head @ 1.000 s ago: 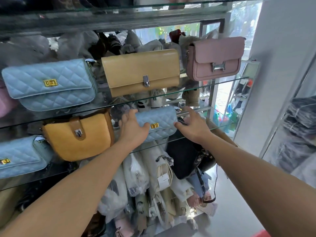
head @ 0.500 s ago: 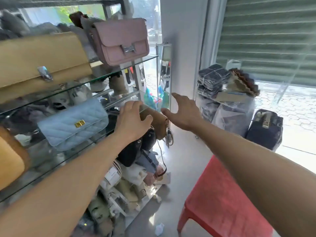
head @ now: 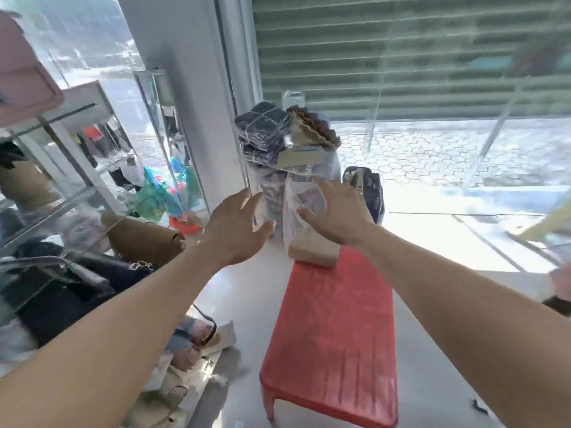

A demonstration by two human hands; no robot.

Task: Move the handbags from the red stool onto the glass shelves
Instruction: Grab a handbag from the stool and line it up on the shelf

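Handbags already fill the glass shelves [head: 55, 208] off to the left of our left hand [head: 234, 230], so we judge most of the job done. One item is left on the red stool [head: 333, 329]: a tan bag in a clear plastic wrapper [head: 312, 239], standing at the far end just under our right hand [head: 336, 214]. Both hands are empty, fingers spread, palms down, hovering either side of the wrapper top without touching it as far as we can tell. Beyond our fingertips a stack of bundled goods [head: 278, 143] crowds the stool's far edge. Between our wrists the stool top is bare, giving room to draw the bag back.
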